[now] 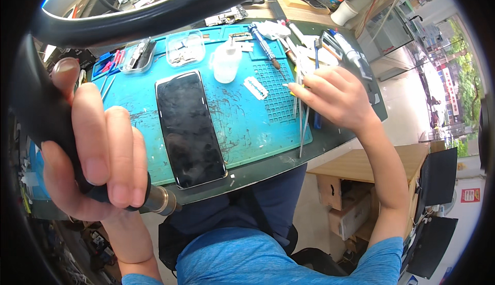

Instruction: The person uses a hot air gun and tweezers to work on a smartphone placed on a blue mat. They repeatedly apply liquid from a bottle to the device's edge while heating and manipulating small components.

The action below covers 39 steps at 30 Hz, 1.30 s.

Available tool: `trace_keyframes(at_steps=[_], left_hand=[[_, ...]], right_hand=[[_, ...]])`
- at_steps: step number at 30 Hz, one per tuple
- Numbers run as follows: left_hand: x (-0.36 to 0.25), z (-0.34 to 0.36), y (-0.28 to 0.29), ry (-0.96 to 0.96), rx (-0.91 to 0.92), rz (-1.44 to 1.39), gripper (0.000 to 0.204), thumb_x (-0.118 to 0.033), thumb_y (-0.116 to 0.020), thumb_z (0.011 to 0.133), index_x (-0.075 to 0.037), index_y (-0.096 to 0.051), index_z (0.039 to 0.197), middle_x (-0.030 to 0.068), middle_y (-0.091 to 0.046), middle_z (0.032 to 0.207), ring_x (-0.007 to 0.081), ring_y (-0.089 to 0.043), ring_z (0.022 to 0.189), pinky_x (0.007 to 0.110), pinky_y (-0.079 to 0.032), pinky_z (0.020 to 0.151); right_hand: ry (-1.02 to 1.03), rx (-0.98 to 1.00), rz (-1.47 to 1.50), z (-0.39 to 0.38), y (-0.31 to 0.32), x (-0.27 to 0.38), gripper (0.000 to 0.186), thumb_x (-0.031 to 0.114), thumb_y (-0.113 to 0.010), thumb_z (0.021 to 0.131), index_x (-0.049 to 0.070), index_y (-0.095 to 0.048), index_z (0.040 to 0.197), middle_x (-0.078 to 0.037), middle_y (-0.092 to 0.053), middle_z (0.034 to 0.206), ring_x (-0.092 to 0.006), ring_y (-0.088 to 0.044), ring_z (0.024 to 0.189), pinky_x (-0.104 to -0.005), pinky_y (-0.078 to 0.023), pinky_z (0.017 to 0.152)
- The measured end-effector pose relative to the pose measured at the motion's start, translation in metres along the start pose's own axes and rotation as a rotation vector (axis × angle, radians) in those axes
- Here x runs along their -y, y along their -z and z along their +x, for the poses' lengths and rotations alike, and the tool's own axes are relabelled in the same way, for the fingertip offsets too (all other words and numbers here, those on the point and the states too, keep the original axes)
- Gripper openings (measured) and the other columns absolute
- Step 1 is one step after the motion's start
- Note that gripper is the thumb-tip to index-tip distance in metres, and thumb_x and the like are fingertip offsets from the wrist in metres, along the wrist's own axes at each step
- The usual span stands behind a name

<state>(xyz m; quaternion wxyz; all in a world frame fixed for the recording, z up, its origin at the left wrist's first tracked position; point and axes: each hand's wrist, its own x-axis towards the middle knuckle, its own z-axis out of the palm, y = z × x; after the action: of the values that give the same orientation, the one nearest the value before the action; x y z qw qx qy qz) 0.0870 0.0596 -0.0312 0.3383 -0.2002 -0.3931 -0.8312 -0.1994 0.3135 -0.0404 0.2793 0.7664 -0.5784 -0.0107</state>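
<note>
My left hand (98,146), large in the near left, is wrapped round the black handle of a hot-air gun (38,99). Its metal nozzle (164,201) points right, near the table's front edge. On the teal mat (139,89) lies a smartphone (188,130), its dark screen facing up. Over the mat's right edge, my right hand (335,97) has its fingers curled together above several slim tools, among them metal tweezers (303,130). What those fingers pinch is hidden. Left of them lie a slotted razor blade (256,88) and a blue-handled screwdriver (264,44).
A translucent bottle (226,62) stands behind the phone, beside two clear boxes of small parts (185,48) (138,55). The gun's thick black hose (154,19) arches across the top. A wooden desk (371,164) stands at the right.
</note>
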Motion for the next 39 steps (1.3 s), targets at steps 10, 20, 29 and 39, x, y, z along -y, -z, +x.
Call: trace_keyframes(at_steps=[10, 20, 29, 39], left_hand=[[0.0, 0.0, 0.007, 0.025, 0.02, 0.001, 0.055, -0.015, -0.061, 0.113, 0.008, -0.037, 0.156, 0.007, -0.055, 0.09, 0.0144, -0.059, 0.064, 0.025, -0.059, 0.05], [0.007, -0.005, -0.002, -0.015, -0.058, 0.098, 0.056, -0.017, -0.061, 0.113, 0.007, -0.036, 0.156, 0.0051, -0.053, 0.089, 0.0136, -0.057, 0.067, 0.025, -0.056, 0.053], [0.02, -0.008, -0.008, 0.015, -0.062, 0.326, 0.054, -0.02, -0.063, 0.112, 0.002, -0.037, 0.153, 0.0043, -0.056, 0.087, 0.0138, -0.056, 0.066, 0.027, -0.056, 0.054], [0.029, -0.01, -0.017, 0.011, -0.136, 0.387, 0.054, -0.025, -0.068, 0.11, -0.001, -0.04, 0.15, 0.0015, -0.057, 0.085, 0.0121, -0.057, 0.063, 0.026, -0.056, 0.052]], right_hand=[[-0.234, -0.151, 0.186, -0.02, -0.003, -0.001, 0.037, 0.003, -0.077, 0.085, 0.006, -0.072, 0.122, -0.01, -0.072, 0.114, -0.0282, -0.075, 0.09, -0.0399, -0.062, 0.074], [-0.802, -0.482, 1.403, 0.015, 0.021, 0.114, 0.023, -0.004, -0.073, 0.095, -0.001, -0.074, 0.118, -0.017, -0.076, 0.108, -0.0254, -0.079, 0.094, -0.0362, -0.062, 0.083], [-0.489, -0.329, 1.456, 0.031, 0.015, 0.124, 0.034, 0.003, -0.084, 0.095, 0.0, -0.076, 0.128, -0.015, -0.075, 0.116, -0.0273, -0.081, 0.099, -0.0343, -0.065, 0.086], [-0.427, -0.396, 1.238, 0.031, 0.004, 0.139, 0.031, -0.001, -0.085, 0.083, -0.004, -0.08, 0.113, -0.013, -0.08, 0.093, -0.0229, -0.078, 0.073, -0.0313, -0.061, 0.062]])
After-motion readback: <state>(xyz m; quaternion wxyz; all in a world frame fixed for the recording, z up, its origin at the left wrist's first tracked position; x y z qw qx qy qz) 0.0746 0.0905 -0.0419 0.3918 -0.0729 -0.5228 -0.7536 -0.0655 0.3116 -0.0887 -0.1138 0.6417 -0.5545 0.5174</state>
